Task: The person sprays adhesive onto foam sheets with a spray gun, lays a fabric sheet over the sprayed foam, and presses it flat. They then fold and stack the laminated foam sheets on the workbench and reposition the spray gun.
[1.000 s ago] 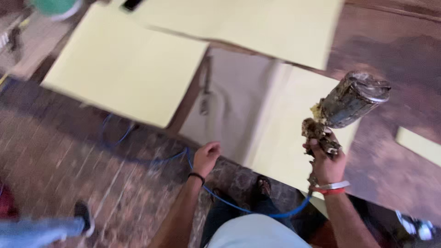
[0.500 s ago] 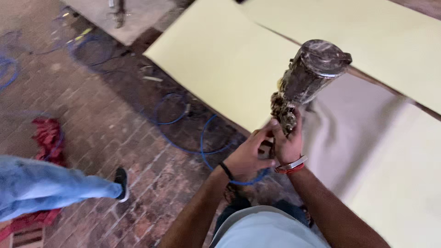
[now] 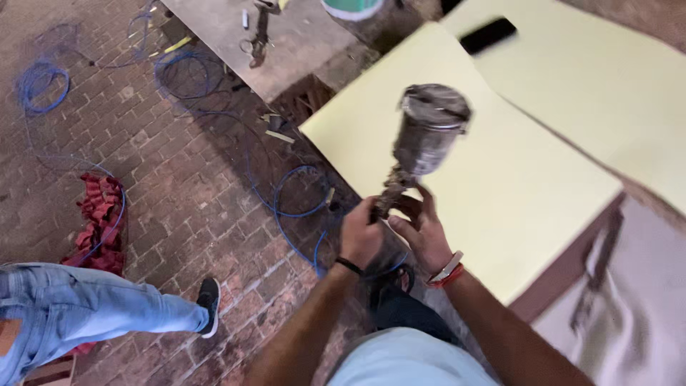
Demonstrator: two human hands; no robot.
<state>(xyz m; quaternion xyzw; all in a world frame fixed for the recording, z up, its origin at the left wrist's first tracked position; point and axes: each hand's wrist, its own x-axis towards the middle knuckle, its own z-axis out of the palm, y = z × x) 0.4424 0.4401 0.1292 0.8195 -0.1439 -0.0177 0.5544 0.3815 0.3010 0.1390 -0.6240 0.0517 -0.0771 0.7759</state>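
Far left, another person's leg in blue jeans (image 3: pixel 78 307) with a dark shoe (image 3: pixel 208 304) stands on the brick floor (image 3: pixel 179 186), next to a heap of red cloth (image 3: pixel 96 221). A blue hose (image 3: pixel 286 207) loops across the bricks toward my feet. Centre frame, my left hand (image 3: pixel 359 239) — black band at the wrist — is clenched around the lower body of the paint-crusted spray gun (image 3: pixel 421 146). My right hand (image 3: pixel 421 232), with a red and white wristband, grasps the gun from the other side, fingers curled about the grip just under the cup. The gun stands nearly upright, tilted a little right, its metal cup on top, held over the near edge of a pale yellow panel (image 3: pixel 514 186). On that panel's far edge lies a black phone-like slab (image 3: pixel 487 34). Right of it, a second pale yellow panel (image 3: pixel 607 86).
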